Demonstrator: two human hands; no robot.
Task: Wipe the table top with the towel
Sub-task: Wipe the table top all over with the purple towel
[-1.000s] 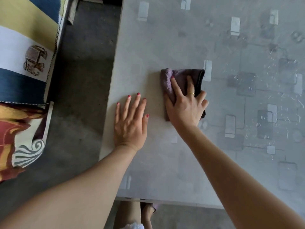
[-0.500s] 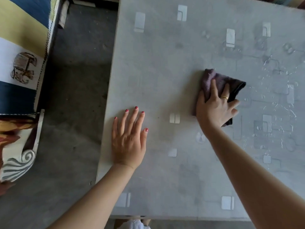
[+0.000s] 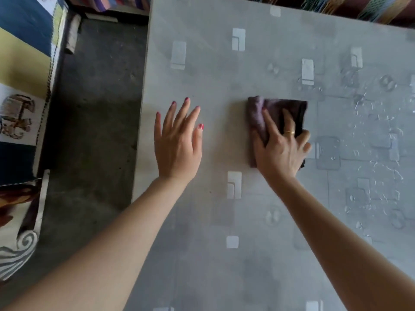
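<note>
— Purple, that folded terry towel [image 3: 272, 113], and it sits under her right hand [image 3: 280, 149], whose fingers lie spread and nearly straight on top, pressing it down on the grey patterned table top [image 3: 224, 75].

— Wasn't it farther out a moment ago?

— It was. Half a second back the right hand had pushed it off to its right, toward the wet streaks; now it has come back closer to the left hand [image 3: 178, 142], and the cloth lies squarer.

— And the left one?

— Flat on the table as before, fingers straight and slightly fanned, holding nothing, just beside the table edge. The two hands are apart, with bare grey surface between them.

— The wet patch?

— Water droplets [image 3: 370, 122] glisten beyond the right hand's outer side. Past the left hand, dark concrete floor [image 3: 89, 108], then a striped blue, yellow and white cloth [image 3: 27, 41].
</note>
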